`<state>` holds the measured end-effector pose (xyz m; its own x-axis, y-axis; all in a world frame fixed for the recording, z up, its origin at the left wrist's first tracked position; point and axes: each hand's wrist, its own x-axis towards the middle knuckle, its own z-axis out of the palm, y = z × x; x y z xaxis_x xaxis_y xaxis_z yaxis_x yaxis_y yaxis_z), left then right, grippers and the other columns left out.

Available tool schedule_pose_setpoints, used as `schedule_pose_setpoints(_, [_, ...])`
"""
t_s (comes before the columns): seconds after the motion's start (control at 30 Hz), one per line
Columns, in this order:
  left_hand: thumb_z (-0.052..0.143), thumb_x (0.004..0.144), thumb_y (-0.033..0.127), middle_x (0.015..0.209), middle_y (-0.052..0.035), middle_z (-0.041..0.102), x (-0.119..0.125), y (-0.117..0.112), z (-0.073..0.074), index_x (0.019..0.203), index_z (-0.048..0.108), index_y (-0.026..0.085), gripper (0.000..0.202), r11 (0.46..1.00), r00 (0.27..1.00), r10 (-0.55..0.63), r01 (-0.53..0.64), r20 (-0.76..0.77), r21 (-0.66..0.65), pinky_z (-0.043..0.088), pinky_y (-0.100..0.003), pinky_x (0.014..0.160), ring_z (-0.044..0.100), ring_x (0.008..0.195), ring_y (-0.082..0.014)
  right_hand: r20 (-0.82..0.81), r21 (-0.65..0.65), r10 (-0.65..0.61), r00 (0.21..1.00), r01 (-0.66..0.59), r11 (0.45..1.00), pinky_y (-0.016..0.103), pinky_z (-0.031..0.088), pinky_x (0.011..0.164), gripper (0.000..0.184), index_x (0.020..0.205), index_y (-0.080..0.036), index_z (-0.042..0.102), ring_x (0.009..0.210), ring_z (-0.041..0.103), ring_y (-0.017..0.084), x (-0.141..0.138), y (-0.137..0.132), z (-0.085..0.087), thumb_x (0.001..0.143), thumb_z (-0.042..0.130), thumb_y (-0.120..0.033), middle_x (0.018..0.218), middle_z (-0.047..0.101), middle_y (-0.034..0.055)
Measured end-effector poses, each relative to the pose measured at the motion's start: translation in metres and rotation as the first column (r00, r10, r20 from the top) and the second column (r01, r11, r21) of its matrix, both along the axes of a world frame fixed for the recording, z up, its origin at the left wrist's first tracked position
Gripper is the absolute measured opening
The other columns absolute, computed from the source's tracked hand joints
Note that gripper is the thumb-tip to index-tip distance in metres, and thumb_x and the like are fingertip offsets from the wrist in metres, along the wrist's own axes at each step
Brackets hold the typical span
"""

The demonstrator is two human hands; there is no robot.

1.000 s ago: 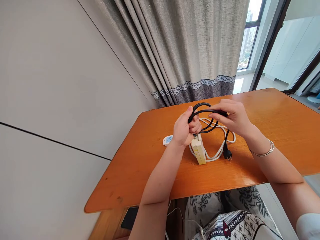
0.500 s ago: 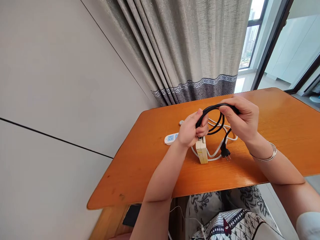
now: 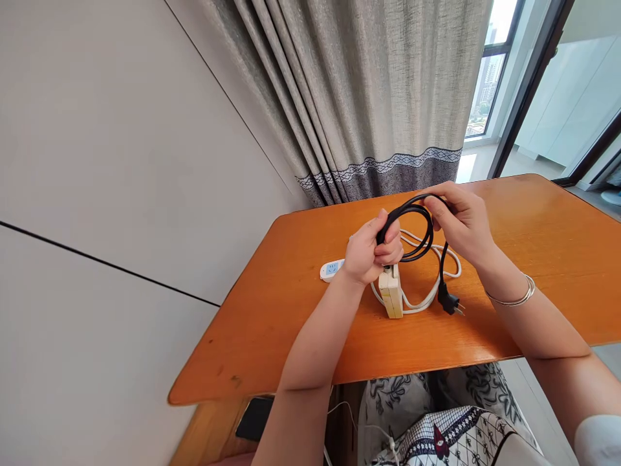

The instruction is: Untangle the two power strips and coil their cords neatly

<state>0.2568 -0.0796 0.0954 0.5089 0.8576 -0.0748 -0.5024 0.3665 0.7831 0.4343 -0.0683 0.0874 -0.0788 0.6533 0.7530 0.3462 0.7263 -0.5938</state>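
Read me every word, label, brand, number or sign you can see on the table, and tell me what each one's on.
There is no text I can read on the table.
Cream box: no legible print; any marking is too small to read.
Black plug: no lettering discernible.
White power strip: socket slots on blue, no readable characters; partly hidden.

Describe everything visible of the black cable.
The black cable looks smooth and rubbery, gathered in loops over the wooden table. The left hand grips the bundled loops; the right hand pinches a strand opposite. One end hangs down to a black plug, tilted, its metal prongs pointing right. Whether the plug touches the table is unclear, and the cable's other end cannot be made out.
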Motion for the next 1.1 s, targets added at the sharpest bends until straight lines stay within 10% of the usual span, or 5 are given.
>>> schedule_pose_setpoints(0.3, [0.026, 0.107, 0.047, 0.040, 0.0109, 0.009, -0.001, 0.002, 0.002, 0.058, 0.024, 0.020, 0.056, 0.996, 0.996, 0.085, -0.084, 0.030, -0.023, 0.016, -0.017, 0.035, 0.007, 0.030, -0.0042, 0.158, -0.180, 0.257, 0.953, -0.228, 0.957, 0.024, 0.041, 0.060, 0.036, 0.108, -0.017, 0.066, 0.060, 0.051, 0.011, 0.001, -0.001, 0.001, 0.104, 0.041, -0.044, 0.072, 0.064, -0.0003])
schedule_pose_setpoints(0.83, [0.028, 0.106, 0.049, 0.041, 0.0113, 0.008, 0.001, -0.001, 0.003, 0.058, 0.026, 0.020, 0.056, 0.998, 0.998, 0.054, -0.054, -0.015, -0.022, 0.018, -0.016, 0.035, 0.006, 0.030, -0.0040, 0.326, 0.178, -0.033, 0.945, -0.027, 0.984, 0.027, 0.050, 0.073, 0.028, 0.118, -0.021, 0.060, 0.082, 0.066, 0.016, -0.002, 0.007, -0.012, 0.099, 0.041, -0.019, 0.089, 0.071, 0.0049])
schedule_pose_setpoints(1.1, [0.028, 0.106, 0.050, 0.041, 0.0113, 0.008, 0.000, 0.001, 0.001, 0.058, 0.025, 0.021, 0.057, 0.995, 0.995, 0.097, -0.096, 0.030, -0.023, 0.018, -0.017, 0.035, 0.006, 0.030, -0.0043, 0.107, -0.125, 0.323, 0.940, -0.309, 0.943, 0.024, 0.048, 0.062, 0.033, 0.127, -0.019, 0.062, 0.065, 0.057, 0.011, 0.007, 0.007, -0.004, 0.096, 0.057, -0.032, 0.081, 0.068, 0.0014])
